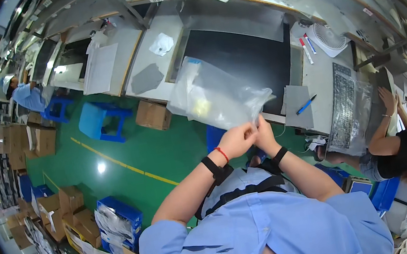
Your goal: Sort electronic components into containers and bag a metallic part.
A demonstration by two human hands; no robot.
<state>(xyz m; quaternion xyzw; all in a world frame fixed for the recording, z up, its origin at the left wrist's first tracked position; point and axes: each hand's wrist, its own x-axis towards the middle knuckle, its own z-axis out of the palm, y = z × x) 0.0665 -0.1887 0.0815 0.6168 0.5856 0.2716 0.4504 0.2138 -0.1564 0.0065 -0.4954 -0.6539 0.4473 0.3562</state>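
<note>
A clear plastic bag (219,94) hangs over the near edge of the workbench, its gathered end bunched between my hands. My left hand (238,140) is closed, fingers pinched on the bunched plastic. Close against it, my right hand (266,135) also grips the bag's end. Something pale yellowish shows through the plastic, too blurred to name. Behind the bag lies a black mat (240,56) set in the bench top.
On the bench's right are a blue pen (306,105), two markers, a white fan (327,39) and a plastic-wrapped keyboard (342,104). A co-worker (403,131) sits at right. Blue stools (102,119) and a cardboard box (152,115) stand on the green floor at left.
</note>
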